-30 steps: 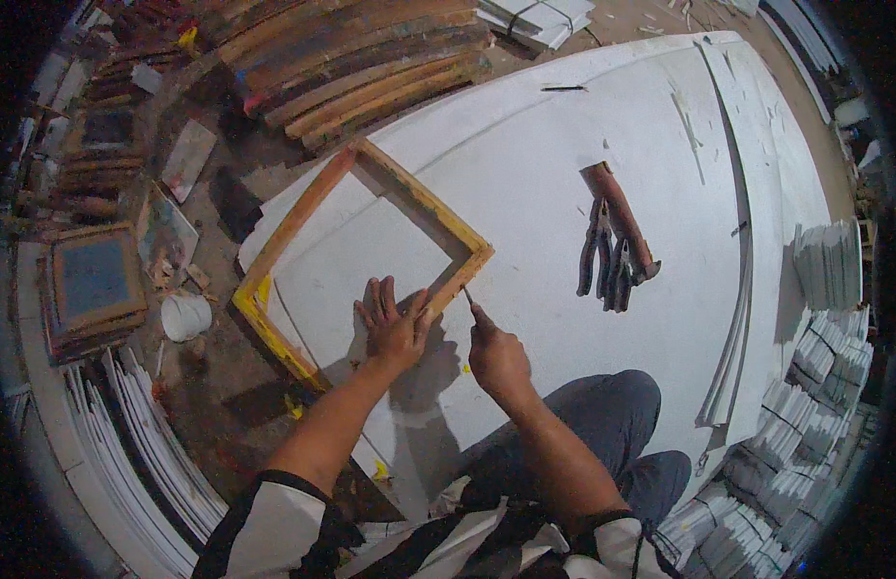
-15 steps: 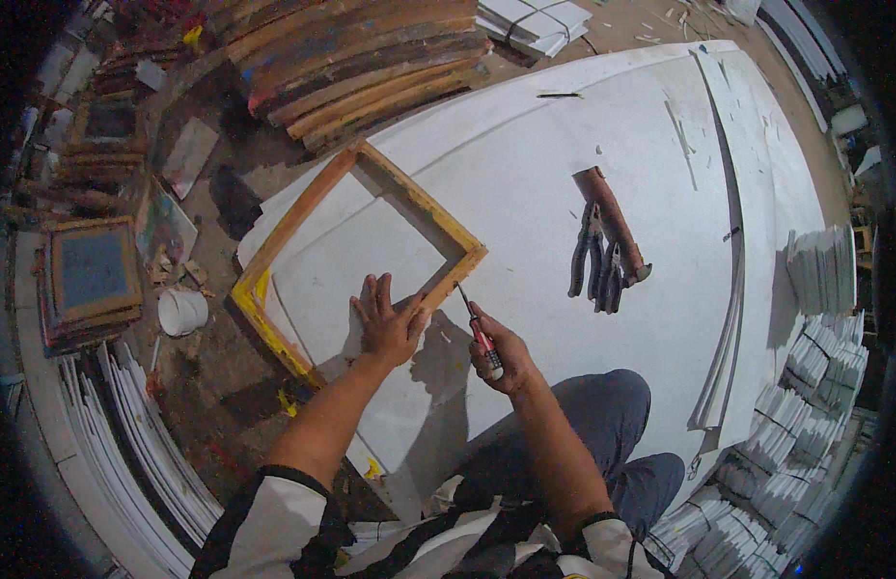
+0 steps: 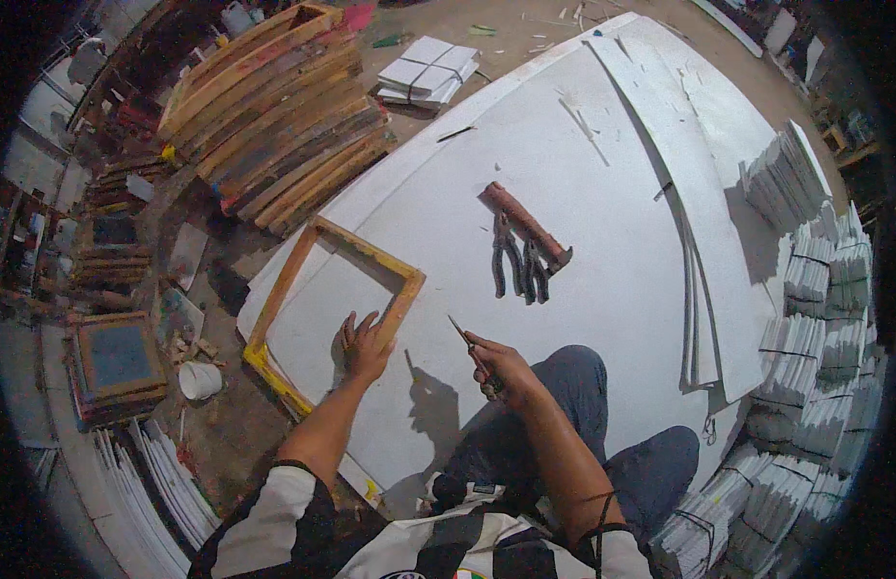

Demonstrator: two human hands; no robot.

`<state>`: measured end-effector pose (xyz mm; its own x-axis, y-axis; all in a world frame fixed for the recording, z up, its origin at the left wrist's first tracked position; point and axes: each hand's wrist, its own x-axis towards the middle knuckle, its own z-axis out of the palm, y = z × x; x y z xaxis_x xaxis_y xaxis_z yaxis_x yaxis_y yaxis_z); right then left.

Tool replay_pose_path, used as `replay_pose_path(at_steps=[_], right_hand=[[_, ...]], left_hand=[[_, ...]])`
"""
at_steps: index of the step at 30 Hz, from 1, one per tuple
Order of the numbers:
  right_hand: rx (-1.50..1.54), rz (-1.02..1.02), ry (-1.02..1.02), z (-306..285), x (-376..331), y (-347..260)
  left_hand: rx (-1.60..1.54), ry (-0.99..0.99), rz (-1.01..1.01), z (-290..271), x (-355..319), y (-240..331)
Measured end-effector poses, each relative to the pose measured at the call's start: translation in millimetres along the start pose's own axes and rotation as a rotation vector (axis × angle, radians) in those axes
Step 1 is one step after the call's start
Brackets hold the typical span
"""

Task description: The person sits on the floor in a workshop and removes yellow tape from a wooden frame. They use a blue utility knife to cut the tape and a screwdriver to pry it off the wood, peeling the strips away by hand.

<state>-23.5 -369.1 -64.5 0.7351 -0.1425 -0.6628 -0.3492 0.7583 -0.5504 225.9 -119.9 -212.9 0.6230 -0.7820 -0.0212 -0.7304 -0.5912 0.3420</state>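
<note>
A rectangular wooden frame (image 3: 286, 288), smeared with yellow paint, lies on a large white sheet (image 3: 448, 222). My left hand (image 3: 367, 349) grips its near right bar, the fingers reaching over toward the inside. To the right, my right hand (image 3: 504, 365) is closed round a screwdriver (image 3: 464, 337), its thin tip pointing up and left, clear of the frame. Beyond that hand lie a hammer (image 3: 525, 220) with a reddish-brown handle and two black-handled pliers (image 3: 508, 256), side by side against it.
Wooden frames (image 3: 284, 125) are piled at the far left, with a strapped white bundle (image 3: 428, 69) beside them. A white tub (image 3: 200, 380) and a framed screen (image 3: 118, 355) stand at left. Long white strips (image 3: 694, 289) lie on the sheet's right side. Tied white stacks (image 3: 793, 362) line the right edge.
My view has swung, so the scene sits differently. The screwdriver tip, earlier at the frame's near right bar, is now away from it. My left hand stays on the frame.
</note>
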Motion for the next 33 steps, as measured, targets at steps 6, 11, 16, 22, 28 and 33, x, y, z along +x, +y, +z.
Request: replay_pose_path(at_steps=[6,11,16,22,28,33], right_hand=[[-0.052,0.018,0.151,-34.6,-27.6,10.2],[-0.045,-0.036,0.136,-45.0,-36.2,13.1],[-0.079,-0.058,0.143,-25.5,-41.7,5.0],[-0.101,-0.086,0.158,-11.0,-26.5,9.3],[-0.501,-0.225,0.392,-19.3,5.5,38.7],[-0.713,-0.273,0.447,0.9,17.4,39.3]], left_hand=[[0.268,-0.104,-0.089,-18.3,-20.0,27.1],[0.287,-0.174,-0.051,-49.4,-28.0,17.8],[0.279,-0.179,0.073,-102.2,-25.1,66.1],[0.311,-0.152,0.199,-39.7,16.4,95.2],[0.193,-0.225,0.027,-12.6,35.1,110.1],[0.230,-0.018,-0.282,-35.6,29.6,81.4]])
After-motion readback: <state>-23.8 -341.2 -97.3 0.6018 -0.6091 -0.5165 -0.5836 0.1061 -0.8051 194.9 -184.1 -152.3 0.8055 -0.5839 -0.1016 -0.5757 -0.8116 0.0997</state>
